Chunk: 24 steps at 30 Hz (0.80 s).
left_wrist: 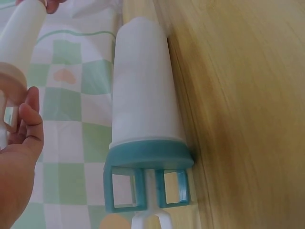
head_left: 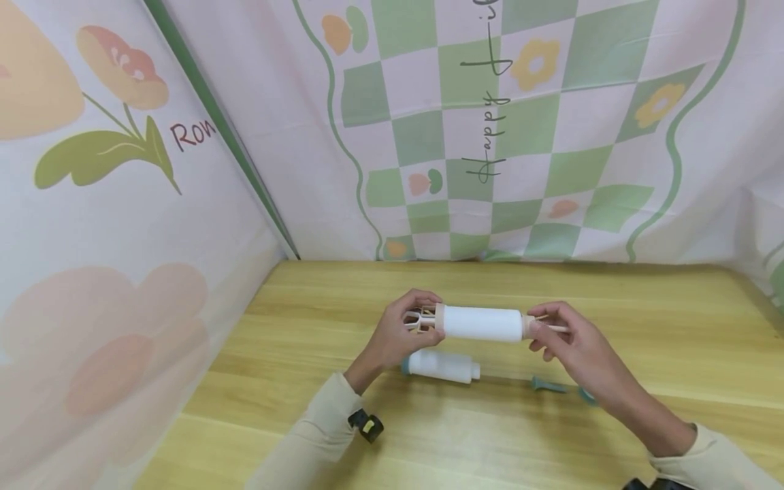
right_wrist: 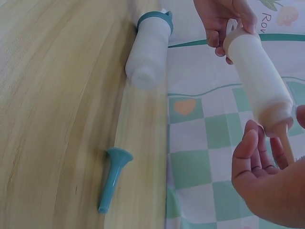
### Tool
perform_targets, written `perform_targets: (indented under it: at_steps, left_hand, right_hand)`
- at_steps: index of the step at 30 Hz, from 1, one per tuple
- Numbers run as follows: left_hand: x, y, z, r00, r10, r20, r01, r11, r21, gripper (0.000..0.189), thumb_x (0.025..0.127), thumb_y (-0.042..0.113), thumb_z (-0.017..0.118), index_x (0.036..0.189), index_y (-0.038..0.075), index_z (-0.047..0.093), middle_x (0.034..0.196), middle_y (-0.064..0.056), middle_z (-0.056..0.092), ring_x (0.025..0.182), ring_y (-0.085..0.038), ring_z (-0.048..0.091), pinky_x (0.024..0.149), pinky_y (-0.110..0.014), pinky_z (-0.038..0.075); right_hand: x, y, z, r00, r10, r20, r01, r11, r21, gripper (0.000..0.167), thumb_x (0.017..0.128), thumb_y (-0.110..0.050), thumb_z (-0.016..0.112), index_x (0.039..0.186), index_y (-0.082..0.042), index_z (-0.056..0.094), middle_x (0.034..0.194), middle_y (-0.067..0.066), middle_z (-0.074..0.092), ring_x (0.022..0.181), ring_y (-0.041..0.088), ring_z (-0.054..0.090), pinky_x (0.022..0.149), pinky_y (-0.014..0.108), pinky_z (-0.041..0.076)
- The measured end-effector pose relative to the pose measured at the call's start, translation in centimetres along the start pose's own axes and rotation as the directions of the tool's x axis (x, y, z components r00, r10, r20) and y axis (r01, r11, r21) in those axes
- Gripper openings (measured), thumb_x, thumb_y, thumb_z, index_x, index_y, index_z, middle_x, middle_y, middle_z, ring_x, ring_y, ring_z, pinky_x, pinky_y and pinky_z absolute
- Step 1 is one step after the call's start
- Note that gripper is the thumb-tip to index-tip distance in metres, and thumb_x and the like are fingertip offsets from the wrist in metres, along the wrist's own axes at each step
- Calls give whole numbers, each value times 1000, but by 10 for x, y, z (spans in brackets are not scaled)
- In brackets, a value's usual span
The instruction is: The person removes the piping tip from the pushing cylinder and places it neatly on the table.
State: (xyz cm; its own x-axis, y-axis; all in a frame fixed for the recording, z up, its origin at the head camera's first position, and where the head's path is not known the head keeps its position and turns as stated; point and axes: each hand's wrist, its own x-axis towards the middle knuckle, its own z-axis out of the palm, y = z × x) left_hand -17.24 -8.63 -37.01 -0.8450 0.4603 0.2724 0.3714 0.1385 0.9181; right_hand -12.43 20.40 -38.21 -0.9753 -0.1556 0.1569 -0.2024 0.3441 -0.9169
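Note:
A piping syringe (head_left: pixel 484 323) with a white barrel, beige end collar and slim beige nozzle (head_left: pixel 556 328) is held level between both hands, raised above the wooden table. My left hand (head_left: pixel 395 335) grips its handle end, thumb and fingers around the beige collar and finger loops. At the other end, my right hand (head_left: pixel 572 340) pinches the beige nozzle cap (head_left: pixel 528 327). Below lies a second white syringe (head_left: pixel 444 366) on its side; its teal collar (left_wrist: pixel 147 155) with square finger loops shows in the left wrist view.
On the table (head_left: pixel 465 429) lies a teal nozzle (right_wrist: pixel 112 179), apart from the second syringe's tip. A teal piece (head_left: pixel 588 396) is partly hidden under my right hand. Printed curtains (head_left: pixel 429 136) hang at the back and on the left.

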Motion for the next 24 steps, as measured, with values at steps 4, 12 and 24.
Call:
perform_targets:
  at_steps: [4,12,24]
  left_hand:
    - [0,-1,0,1000,3,5,-3,1000,-4,39,84,0,73,121,2,61,112,-13,64,90,-14,62,77,-27,54]
    - [6,-32,-1,1000,0,13,0,1000,13,44,84,-1,73,125,1,59,115,-12,64,92,-16,62,76,-28,54]
    - [3,-36,-3,1000,27,-7,-27,1000,16,41,85,12,76,124,13,62,115,-7,65,93,-19,64,76,-33,56]
  right_hand:
    - [0,-2,1,999,41,-12,-41,999,-30,40,109,-26,45,132,6,47,105,15,63,84,16,63,66,28,54]
    - [1,-4,1,997,78,-2,-78,996,-40,40,107,-27,51,130,5,49,108,16,65,86,18,64,68,29,54]
    - [1,-5,4,999,55,0,-54,998,-34,41,108,-27,49,133,5,45,116,19,59,91,17,62,70,29,54]
